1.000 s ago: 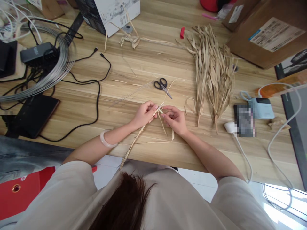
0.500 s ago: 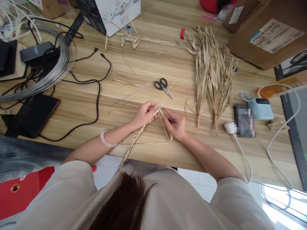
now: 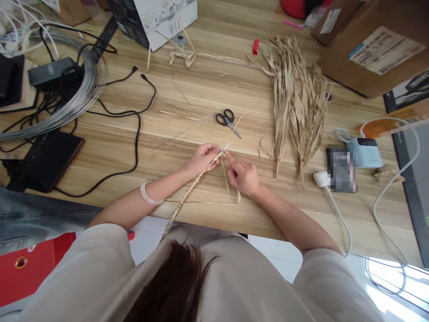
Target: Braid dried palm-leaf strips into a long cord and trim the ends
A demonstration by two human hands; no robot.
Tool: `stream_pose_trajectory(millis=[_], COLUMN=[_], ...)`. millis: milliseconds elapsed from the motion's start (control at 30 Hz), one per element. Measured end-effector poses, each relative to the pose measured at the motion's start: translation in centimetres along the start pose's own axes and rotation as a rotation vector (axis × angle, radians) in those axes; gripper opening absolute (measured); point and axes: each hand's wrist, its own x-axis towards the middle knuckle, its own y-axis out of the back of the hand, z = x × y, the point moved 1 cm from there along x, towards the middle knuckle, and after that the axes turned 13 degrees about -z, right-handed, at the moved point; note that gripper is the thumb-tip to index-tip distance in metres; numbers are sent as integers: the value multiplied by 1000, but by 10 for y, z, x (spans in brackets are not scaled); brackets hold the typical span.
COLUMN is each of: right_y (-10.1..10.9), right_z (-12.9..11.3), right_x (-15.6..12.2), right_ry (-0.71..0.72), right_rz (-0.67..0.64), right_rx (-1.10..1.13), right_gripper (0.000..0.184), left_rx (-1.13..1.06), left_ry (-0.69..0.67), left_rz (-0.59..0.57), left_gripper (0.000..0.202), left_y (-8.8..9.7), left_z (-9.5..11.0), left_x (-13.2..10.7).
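My left hand (image 3: 203,158) pinches the upper end of a plaited straw braid (image 3: 187,193) that runs down to the table's front edge. My right hand (image 3: 243,174) is closed beside it, fingers gripping loose straw strips (image 3: 231,187) that hang from the braid's working end. Both hands meet just above the wooden table (image 3: 110,147). A pale bangle sits on my left wrist. Black-handled scissors (image 3: 227,120) lie just beyond my hands. Two bundles of dried straw leaves (image 3: 296,105) lie to the right.
A coil of grey wire (image 3: 72,96), black cables and a black device (image 3: 48,158) fill the left. A white box (image 3: 157,18) stands at the back, cardboard boxes (image 3: 372,44) at the back right. A phone (image 3: 341,167) and a white charger with cable (image 3: 323,179) lie at the right.
My right hand has closed and turned, drawing the loose strips down and in toward the braid. My left hand has kept its pinch almost in place.
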Motion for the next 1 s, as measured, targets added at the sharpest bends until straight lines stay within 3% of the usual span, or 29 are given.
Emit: stream_pose_trajectory(millis=[500, 667, 833, 933, 1000], right_y=[5, 8, 16, 17, 15], right_z=[-5, -7, -11, -13, -13], right_x=[1, 3, 7, 7, 5], right_ry=[58, 10, -45, -77, -93], right_rz=[-113, -214, -395, -441, -385], right_rx=[-160, -147, -154, -85, 74], right_gripper=[55, 57, 62, 64, 63], left_rx=[-21, -20, -19, -21, -32], left_ry=[-2, -1, 6, 8, -2], left_rz=[35, 38, 34, 43, 51], left_gripper=[22, 21, 23, 23, 23], left_y=[1, 2, 1, 0, 1], left_z=[2, 2, 3, 4, 4], left_x=[0, 1, 1, 0, 0])
